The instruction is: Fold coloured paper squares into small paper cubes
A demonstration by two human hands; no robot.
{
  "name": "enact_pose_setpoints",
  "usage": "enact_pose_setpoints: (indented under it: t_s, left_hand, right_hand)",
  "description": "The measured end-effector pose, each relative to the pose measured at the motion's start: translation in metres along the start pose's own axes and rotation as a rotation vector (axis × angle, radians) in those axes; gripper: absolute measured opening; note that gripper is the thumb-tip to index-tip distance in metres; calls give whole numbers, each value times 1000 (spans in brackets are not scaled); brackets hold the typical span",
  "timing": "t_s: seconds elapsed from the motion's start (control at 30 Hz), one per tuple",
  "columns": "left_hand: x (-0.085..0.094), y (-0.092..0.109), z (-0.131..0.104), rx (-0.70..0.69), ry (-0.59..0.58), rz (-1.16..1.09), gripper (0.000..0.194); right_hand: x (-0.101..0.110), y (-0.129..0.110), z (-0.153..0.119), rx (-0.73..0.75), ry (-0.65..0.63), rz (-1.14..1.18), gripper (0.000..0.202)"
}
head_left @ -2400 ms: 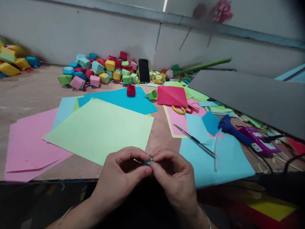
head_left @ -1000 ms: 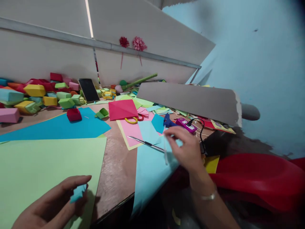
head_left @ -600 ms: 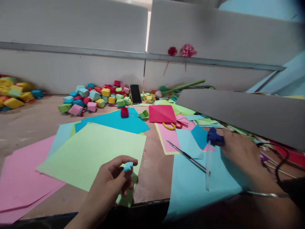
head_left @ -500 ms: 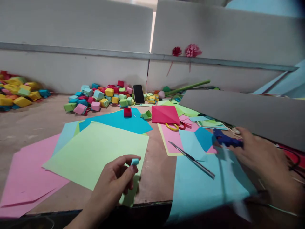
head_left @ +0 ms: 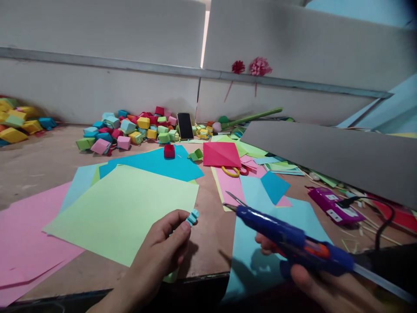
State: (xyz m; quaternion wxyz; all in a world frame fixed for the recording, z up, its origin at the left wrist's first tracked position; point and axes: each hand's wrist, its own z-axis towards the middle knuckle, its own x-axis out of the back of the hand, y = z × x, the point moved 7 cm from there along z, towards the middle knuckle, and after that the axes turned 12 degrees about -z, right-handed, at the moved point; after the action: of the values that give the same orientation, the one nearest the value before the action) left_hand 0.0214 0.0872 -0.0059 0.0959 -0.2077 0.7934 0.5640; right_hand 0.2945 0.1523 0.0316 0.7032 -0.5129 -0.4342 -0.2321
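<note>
Their left hand (head_left: 163, 245) pinches a small folded blue paper piece (head_left: 193, 216) at its one o'clock; the right hand (head_left: 329, 289) grips a glue gun (head_left: 273, 228), its long axis running four to ten o'clock. From the nozzle I see the piece near nine o'clock, apart from it. A pale-green sheet (head_left: 120, 213) lies ten o'clock of the left hand; paper boxes (head_left: 143, 123) heap beyond, toward eleven.
</note>
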Motion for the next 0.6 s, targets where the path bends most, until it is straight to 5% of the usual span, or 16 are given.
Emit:
enact_pose_setpoints:
  t_s: [0.1,0.23,0.43,0.6]
  left_hand:
    - [2,10,-2,-112,21,260,29]
    - [1,23,-5,-256,44,455,30]
    - [-4,31,-8,-328,52,604,28]
    - [-4,31,-10,-354,34,625,26]
  right_hand:
    - [-24,2,-3,-17,-243,76,45]
    - [-35,1,-7,-20,-351,165,45]
    - [-30,-31,0,57,-252,139,44]
    - [-30,-32,0,56,-235,111,38]
